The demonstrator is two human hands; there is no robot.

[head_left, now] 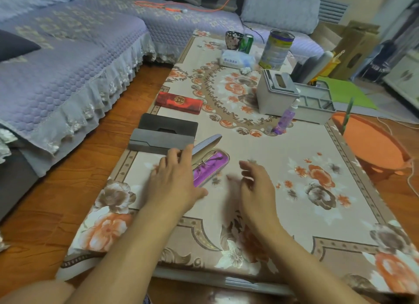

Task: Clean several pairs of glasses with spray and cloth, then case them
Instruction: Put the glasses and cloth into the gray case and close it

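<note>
Glasses (205, 159) lie in the open purple-lined case (212, 168) on the counter (294, 213), its long axis slanting away to the right, the left hand (175, 179) loosely spread and touching its lid, nearer than the blurred, loosely curled, empty right hand (255, 185).

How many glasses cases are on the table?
3: a red case at the far left edge, a grey case nearer along that edge, and an open purple-lined case holding glasses by the left hand. Others may be hidden.

I make out blue Chinese characters on the white tissue pack (235, 59) (too small to read surely). The red case (179, 103) carries a round gold emblem with characters I can't read.
</note>
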